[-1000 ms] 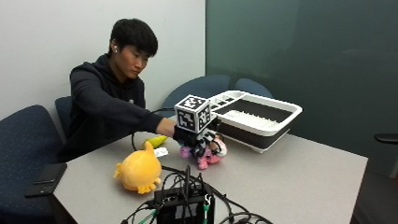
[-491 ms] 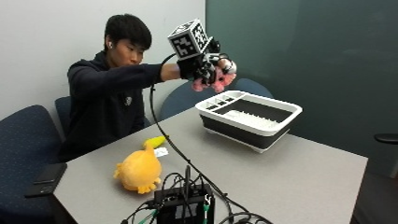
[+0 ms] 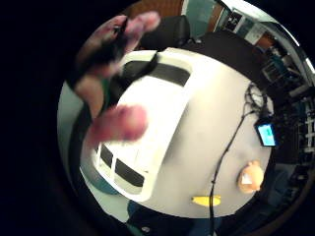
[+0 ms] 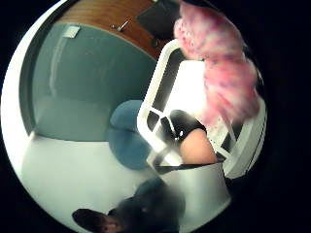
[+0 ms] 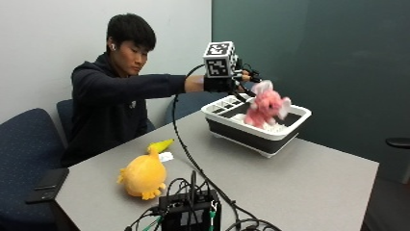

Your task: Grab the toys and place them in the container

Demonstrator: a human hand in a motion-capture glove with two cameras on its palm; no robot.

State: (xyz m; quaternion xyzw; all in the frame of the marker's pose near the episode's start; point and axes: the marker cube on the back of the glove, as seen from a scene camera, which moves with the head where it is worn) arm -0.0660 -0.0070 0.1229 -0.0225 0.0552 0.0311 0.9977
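No readable text or labels

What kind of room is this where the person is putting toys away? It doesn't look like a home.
Probably an office or small meeting room set up for recording. A plain grey table is ringed by blue office chairs, the walls are bare, and a black electronics box with cables sits on the table near the yellow plush toy.

we count two plush toys, one pink (image 5: 265,107) and one orange (image 5: 145,175), one yellow banana (image 5: 160,145), and one white container (image 5: 256,126).
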